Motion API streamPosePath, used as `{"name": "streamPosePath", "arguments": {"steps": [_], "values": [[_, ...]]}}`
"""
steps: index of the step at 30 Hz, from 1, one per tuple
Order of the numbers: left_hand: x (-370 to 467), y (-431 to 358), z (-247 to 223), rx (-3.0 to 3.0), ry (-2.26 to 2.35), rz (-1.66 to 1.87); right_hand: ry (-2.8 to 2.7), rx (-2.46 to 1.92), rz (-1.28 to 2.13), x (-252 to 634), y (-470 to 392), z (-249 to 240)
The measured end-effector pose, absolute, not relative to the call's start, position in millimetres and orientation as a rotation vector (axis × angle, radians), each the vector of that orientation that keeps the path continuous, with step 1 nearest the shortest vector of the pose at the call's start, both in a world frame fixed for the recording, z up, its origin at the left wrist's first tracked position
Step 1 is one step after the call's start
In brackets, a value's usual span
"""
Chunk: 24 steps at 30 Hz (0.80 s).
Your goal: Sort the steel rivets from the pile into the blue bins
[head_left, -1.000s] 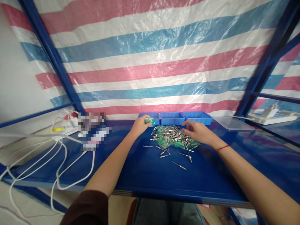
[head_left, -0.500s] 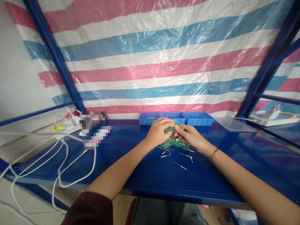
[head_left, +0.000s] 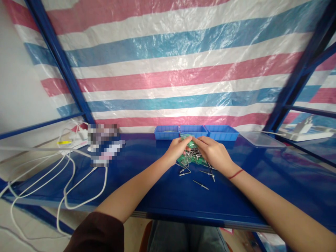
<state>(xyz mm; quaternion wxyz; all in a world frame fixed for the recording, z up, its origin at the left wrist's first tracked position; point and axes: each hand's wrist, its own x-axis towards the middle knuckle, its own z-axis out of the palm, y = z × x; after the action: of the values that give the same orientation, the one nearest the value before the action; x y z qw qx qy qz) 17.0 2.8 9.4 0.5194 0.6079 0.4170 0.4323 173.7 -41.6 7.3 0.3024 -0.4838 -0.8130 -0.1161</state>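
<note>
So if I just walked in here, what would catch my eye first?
Probably the huge striped tarp, pink, white and blue, filling the wall behind the bench. Then the left hand and right hand, meeting over a pile of metal pins on green boards in the middle of the glossy blue table, with three blue trays lined up just behind.
</note>
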Motion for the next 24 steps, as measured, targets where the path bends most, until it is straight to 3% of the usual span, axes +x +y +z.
{"name": "streamPosePath", "arguments": {"steps": [4, 12, 15, 24], "values": [[10.8, 10.5, 3.2, 1.681, 0.945, 1.207, -1.918, -1.2, 0.005, 169.5, -42.2, 11.3], [1.4, 13.8, 4.6, 2.561, 0.687, 1.242, -1.435, -1.082, 1.043, 158.1, -46.4, 20.6], [-3.1, 19.4, 0.5, 2.733, 0.732, 1.183, -1.381, -1.098, 1.043, 160.0, -38.3, 16.4], [-45.5, 52.3, 14.2, 2.518, 1.265, 1.153, -1.628, -1.2, 0.474, 143.2, 47.9, 26.8]]}}
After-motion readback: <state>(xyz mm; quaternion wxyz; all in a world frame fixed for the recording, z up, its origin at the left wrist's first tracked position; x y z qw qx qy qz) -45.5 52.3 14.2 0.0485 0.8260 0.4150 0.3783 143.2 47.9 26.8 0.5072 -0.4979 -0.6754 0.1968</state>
